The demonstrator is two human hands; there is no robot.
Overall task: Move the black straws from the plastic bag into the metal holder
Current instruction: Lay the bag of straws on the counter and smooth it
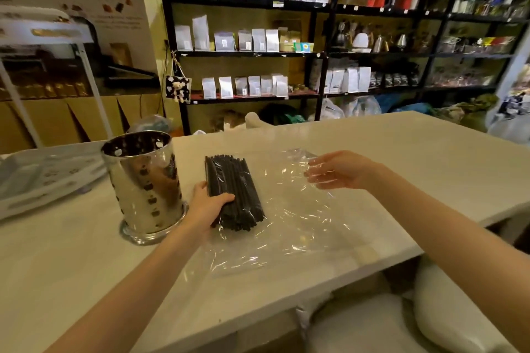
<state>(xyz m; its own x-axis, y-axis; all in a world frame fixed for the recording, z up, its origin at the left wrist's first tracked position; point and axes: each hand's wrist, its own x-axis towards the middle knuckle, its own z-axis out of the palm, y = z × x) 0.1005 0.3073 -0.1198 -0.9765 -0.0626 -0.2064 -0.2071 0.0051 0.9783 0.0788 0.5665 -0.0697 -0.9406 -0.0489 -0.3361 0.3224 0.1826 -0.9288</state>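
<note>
Left forearm: nearest the camera, reaching from the lower left across the pale worktop (372,152).
Left hand (207,208): grip closed around the near end of the bundle of black straws (233,190), thumb on top, fingers underneath.
Bundle of black straws: lying flat, long axis running away from the camera, far ends bare, near ends still under the film of the clear, crinkled plastic bag (286,226).
Clear plastic bag: spread flat on the worktop to the right of the straws, reaching towards the near edge.
Right hand (338,170): grip loosely open, fingers lightly curled over the far right corner of the bag; whether it pinches the film cannot be told.
Shiny perforated metal cylinder holder (143,183): upright on its round base, just left of the left hand, no straws visible in its open mouth.
Background: dark shelves (249,53) carrying white and silver pouches.
</note>
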